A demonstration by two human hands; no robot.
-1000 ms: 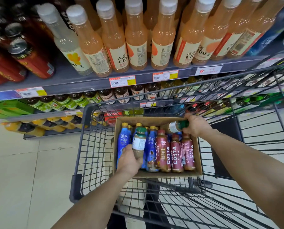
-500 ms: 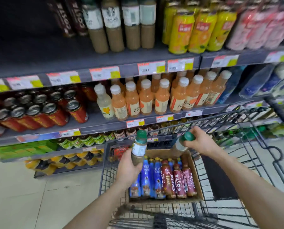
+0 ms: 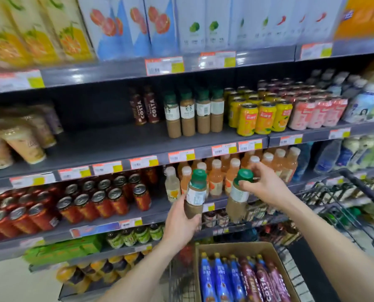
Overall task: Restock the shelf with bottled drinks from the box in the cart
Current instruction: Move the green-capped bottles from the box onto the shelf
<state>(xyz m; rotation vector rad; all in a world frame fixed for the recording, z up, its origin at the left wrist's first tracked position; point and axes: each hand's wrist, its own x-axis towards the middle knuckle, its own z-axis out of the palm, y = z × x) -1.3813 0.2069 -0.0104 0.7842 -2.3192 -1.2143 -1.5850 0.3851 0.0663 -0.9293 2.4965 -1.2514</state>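
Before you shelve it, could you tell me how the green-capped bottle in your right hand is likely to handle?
The bottle looks full of brown drink, so probably heavy for its size. The right hand grips it only around the cap and neck, so it might swing or slip. Tall and narrow, it could tip if nudged on the shelf.

Your left hand grips a green-capped clear plastic bottle of beige coffee drink round its lower body, upright, white label facing you. Your right hand holds a second green-capped beige bottle by its neck and cap, slightly tilted. Both are in the air above the brown cardboard box in the black wire cart. The box holds blue plastic bottles and maroon plastic bottles side by side. Four matching beige bottles stand on the dark grey metal shelf.
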